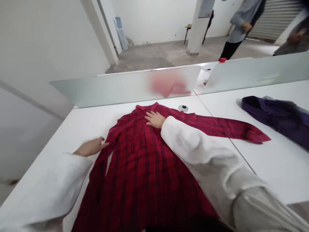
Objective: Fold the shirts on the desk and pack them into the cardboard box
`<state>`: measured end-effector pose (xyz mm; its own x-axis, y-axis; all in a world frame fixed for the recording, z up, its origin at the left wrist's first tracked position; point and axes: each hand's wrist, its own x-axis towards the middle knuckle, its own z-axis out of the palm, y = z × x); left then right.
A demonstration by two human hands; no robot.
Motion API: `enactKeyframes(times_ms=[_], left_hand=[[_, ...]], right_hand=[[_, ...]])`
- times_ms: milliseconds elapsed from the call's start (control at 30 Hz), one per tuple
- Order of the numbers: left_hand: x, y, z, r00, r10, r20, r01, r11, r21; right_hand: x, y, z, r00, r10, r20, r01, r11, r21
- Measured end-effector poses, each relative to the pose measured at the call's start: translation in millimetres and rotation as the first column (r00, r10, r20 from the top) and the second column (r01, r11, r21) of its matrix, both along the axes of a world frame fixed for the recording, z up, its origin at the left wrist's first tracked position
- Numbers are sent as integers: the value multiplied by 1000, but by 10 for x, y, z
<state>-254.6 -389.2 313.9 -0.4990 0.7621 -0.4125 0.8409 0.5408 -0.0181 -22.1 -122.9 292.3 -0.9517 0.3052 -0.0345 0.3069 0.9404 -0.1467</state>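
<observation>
A red plaid shirt (145, 161) lies spread flat on the white table (72, 129), collar toward the far side, one sleeve stretched out to the right. My right hand (154, 119) rests flat on the shirt just below the collar, fingers apart. My left hand (91, 147) lies at the shirt's left shoulder, fingers together and touching the edge of the left sleeve; whether it pinches the cloth cannot be made out. Both my arms wear white sleeves.
A purple garment (277, 117) lies on the adjoining table at the right. Frosted glass dividers (120, 87) run along the far edge, with a round cable hole (183, 107) near the collar. Two people (241, 25) stand beyond the dividers by a white pillar (196, 29).
</observation>
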Motion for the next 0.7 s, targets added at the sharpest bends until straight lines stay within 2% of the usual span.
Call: enactKeyframes(times_ms=[67,133,267,333,433,500,533,600,633,700], left_hand=[[133,-503,-116,998,69,10,-69,997,-23],[334,-897,-218,995,92,36,-93,995,29],[682,-1375,-302,986,83,142,-105,983,150],[752,-1550,-269,979,122,166,-147,978,150],[775,-1796,-161,980,197,-14,-189,956,225],[795,-1918,-84,983,174,-52,-153,949,275],[813,-1957,-52,991,132,6,-129,954,272],[851,-1982,-10,974,55,219,-102,972,210],[863,-1971,-3,953,63,296,-120,977,177],[854,-1913,-19,941,172,290,-225,961,161]], right_hand=[[-368,140,-167,995,-93,-37,93,996,-11],[-577,225,-326,986,-155,-57,153,987,-37],[-635,273,-606,979,-187,-85,185,982,-33],[-600,269,-690,974,-200,-110,199,980,-16],[-579,270,-730,971,-216,-99,215,976,-18],[-590,282,-725,971,-223,-87,222,975,-17],[-598,289,-721,971,-224,-82,223,975,-14],[-610,302,-716,973,-220,-65,220,975,-9],[-612,306,-717,975,-216,-56,216,976,-8],[-609,306,-724,975,-213,-58,214,977,0]])
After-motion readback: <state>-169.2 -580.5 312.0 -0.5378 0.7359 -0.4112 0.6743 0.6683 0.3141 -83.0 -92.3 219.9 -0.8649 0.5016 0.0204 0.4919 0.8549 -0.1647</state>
